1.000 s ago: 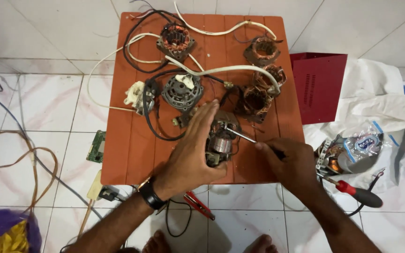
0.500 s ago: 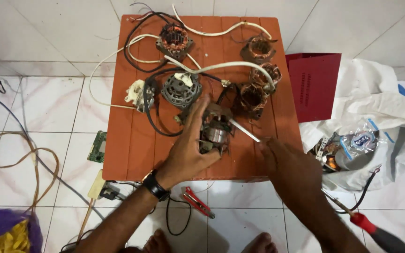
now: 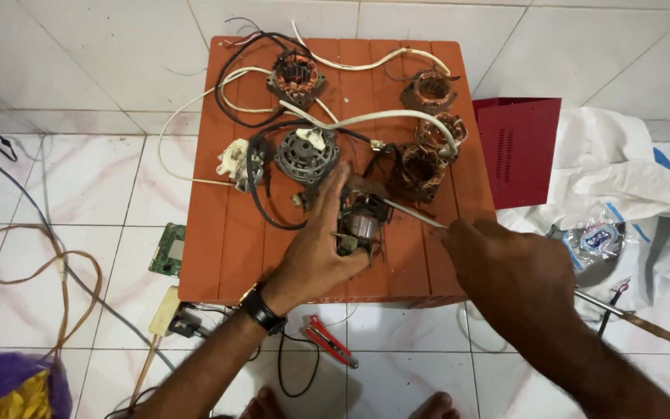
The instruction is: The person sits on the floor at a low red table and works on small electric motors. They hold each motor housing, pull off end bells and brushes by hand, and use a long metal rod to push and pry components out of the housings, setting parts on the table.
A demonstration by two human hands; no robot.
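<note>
Copper-wound motor pinned under left hand, fingers spread; right hand pinching rod. Probing step; next needs steady aim.

Orange table, motor stators, wires

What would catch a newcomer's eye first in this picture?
An orange table on the white tiled floor, strewn with copper-wound motor parts and looping cables. At its front edge the left hand grips a small motor, while the right hand holds a thin metal rod against it.
</note>
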